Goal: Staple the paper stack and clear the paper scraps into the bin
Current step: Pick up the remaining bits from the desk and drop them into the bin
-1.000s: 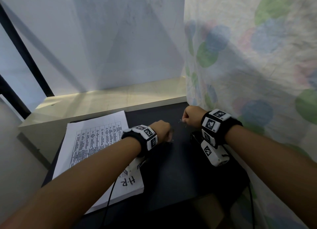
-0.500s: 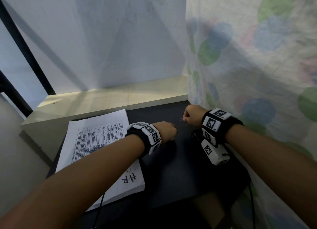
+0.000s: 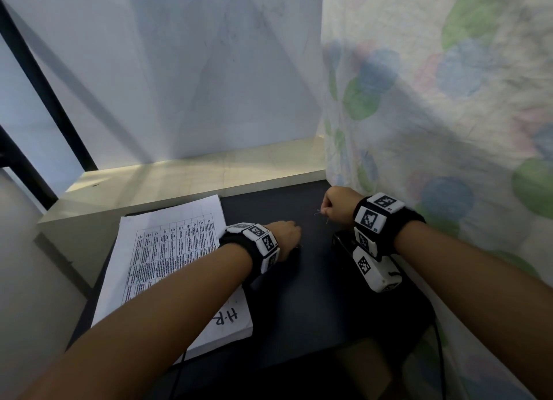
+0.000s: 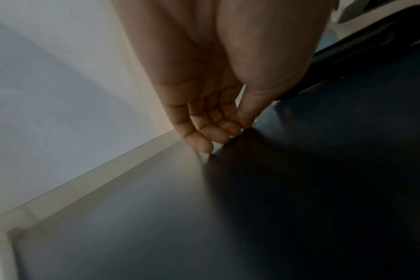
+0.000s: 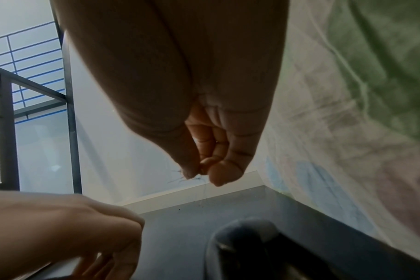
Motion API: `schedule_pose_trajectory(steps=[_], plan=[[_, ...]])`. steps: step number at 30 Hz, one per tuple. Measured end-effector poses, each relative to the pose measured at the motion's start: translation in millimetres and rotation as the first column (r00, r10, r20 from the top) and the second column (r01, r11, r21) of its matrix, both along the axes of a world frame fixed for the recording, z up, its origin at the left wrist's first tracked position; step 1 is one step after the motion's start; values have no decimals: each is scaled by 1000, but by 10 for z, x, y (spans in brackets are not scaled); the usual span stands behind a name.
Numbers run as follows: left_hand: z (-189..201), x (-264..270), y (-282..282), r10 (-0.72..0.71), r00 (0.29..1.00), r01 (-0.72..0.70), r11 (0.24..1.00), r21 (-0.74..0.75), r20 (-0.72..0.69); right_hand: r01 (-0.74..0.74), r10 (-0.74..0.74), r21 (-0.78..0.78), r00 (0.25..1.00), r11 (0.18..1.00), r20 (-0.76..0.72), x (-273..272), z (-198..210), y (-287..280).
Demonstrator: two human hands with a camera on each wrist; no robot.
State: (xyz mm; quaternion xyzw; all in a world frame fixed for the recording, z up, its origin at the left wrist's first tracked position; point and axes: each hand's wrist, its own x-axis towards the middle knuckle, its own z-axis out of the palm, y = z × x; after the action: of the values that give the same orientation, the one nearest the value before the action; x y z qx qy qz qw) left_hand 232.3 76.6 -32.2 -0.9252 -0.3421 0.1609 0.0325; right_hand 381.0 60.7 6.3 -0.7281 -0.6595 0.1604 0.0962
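A thick white paper stack (image 3: pixel 167 250) with a printed table lies on the left of the black table (image 3: pixel 299 310), partly under my left forearm. My left hand (image 3: pixel 294 244) is just right of it, fingertips (image 4: pixel 204 145) down on the table and thumb against forefinger. Whether anything is between them cannot be told. My right hand (image 3: pixel 324 212) hovers above the table as a fist and pinches thin bent wire bits (image 5: pixel 180 179) between thumb and fingers. A black stapler (image 3: pixel 342 241) lies below my right wrist. No bin is in view.
A pale ledge (image 3: pixel 194 181) runs along the table's back edge below a white wall. A curtain with coloured spots (image 3: pixel 449 130) hangs close along the right side. A cable (image 3: pixel 438 339) drops past the table's front right corner.
My left hand has slid a little right and away from the paper stack, along the table. The right hand has stayed in place with the wire bits.
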Motion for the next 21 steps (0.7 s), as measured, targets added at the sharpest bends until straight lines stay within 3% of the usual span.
schedule_pose_trajectory(steps=[7, 21], plan=[[122, -212, 139, 218, 948, -199, 975, -104, 233, -11, 11, 0, 1000, 1000, -4, 5, 65, -23], [728, -1165, -333, 318, 848, -309, 947, -93, 424, -66, 66, -56, 998, 996, 7, -476, 244, -386]])
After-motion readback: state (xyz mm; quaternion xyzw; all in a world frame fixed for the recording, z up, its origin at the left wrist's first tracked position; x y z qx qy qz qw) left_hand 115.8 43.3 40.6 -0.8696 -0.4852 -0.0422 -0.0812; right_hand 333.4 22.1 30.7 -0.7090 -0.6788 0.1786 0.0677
